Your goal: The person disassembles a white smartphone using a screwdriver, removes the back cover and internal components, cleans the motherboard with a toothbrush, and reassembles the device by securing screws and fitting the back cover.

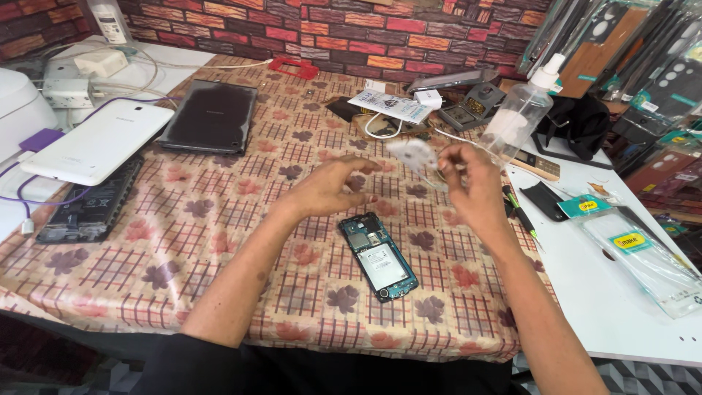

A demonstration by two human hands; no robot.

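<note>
Two hands raised over the counter (219, 241), just above an opened phone (378, 257) lying back-side up, cover off, on the patterned cloth. Left hand (330, 188) hovering just up and left of the phone, fingers loosely curled, thumb and forefinger drawn close together; whether anything small is pinched there, cannot tell. Right hand (472, 186) up and right of the phone, fingers closed around a small white pad or wipe (412, 153), blurred, held out toward the left hand. Close to the wipe, but apart from it, the left fingertips.

Beyond the right hand, farther from the phone, a clear spray bottle (518, 113) with a white nozzle, tilted. Behind the phone, toward the brick-pattern wall: a white leaflet (390, 105), a coiled white cable (382, 129), a small soldering stand (472, 107). Far left of the phone, a dark tablet (210, 116) lying flat, a white tablet (99, 140) resting on another opened device (91, 207), chargers and cords. Right of the phone, on the bare white surface, pens (521, 214) and clear packaged covers (643, 256).
</note>
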